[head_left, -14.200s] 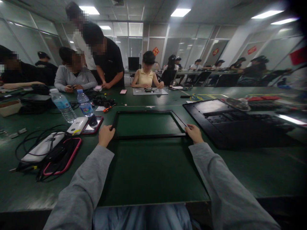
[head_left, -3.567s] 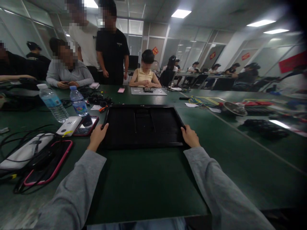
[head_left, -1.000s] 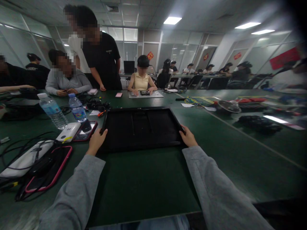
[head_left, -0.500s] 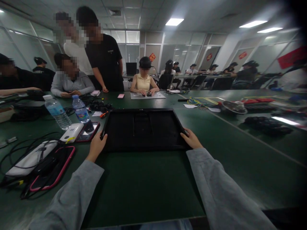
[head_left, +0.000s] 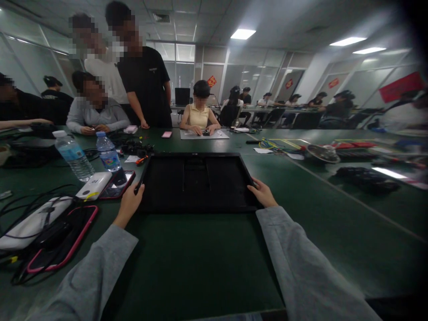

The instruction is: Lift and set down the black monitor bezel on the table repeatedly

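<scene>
A black rectangular tray-like panel (head_left: 163,187) with a raised rim lies in front of me on the green table (head_left: 200,263). Two thin upright ridges and a darker recess show in its middle. At its left side, my left hand (head_left: 131,200) is closed around the rim, thumb on top. My right hand (head_left: 264,195) grips the opposite side in the same way, with the thumb over the rim. The fingers beneath the panel are hidden, and I cannot tell whether its underside touches the table.
Left of the panel stand two water bottles (head_left: 74,156), a white power bank (head_left: 94,185), phones (head_left: 117,185) and tangled black cables (head_left: 43,196). A metal bowl (head_left: 323,154) and a black bundle (head_left: 366,178) lie to the right. Several people sit or stand across the table.
The whole view has shifted slightly, so the table items appear a little further left. Both hands keep their hold on the panel, with no clear movement of it on the table.
</scene>
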The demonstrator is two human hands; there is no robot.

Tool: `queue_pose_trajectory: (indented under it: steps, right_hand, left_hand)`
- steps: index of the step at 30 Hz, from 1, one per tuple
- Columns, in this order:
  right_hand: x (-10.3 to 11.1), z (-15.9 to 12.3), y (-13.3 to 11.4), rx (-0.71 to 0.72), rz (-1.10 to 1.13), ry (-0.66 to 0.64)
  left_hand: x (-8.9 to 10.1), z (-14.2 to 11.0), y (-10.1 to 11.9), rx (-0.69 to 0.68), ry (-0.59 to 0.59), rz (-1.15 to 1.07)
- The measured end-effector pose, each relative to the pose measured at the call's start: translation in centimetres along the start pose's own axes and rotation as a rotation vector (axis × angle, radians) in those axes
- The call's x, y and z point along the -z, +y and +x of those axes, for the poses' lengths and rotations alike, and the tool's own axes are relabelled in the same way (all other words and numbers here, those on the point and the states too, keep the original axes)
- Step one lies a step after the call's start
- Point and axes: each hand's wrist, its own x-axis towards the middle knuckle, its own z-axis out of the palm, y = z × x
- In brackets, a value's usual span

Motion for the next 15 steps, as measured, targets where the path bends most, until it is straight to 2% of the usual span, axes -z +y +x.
queue_pose_trajectory:
  steps: [2,7,11,15]
  right_hand:
    - [0.3,0.0,0.1,-0.030,0.042,0.001]
    - [2.1,0.3,0.5,0.026,-0.001,0.079]
    - [5.2,0.8,1.2,0.028,-0.049,0.271]
    - [9.6,0.8,2.3,0.062,-0.213,0.508]
  left_hand:
    - [-0.2,0.3,-0.2,-0.025,0.049,0.010]
    - [-0.5,0.8,-0.7,-0.066,0.073,0.016]
    - [-0.8,0.8,-1.1,-0.064,0.053,0.039]
    - [-1.1,0.8,-1.4,-0.081,0.042,0.072]
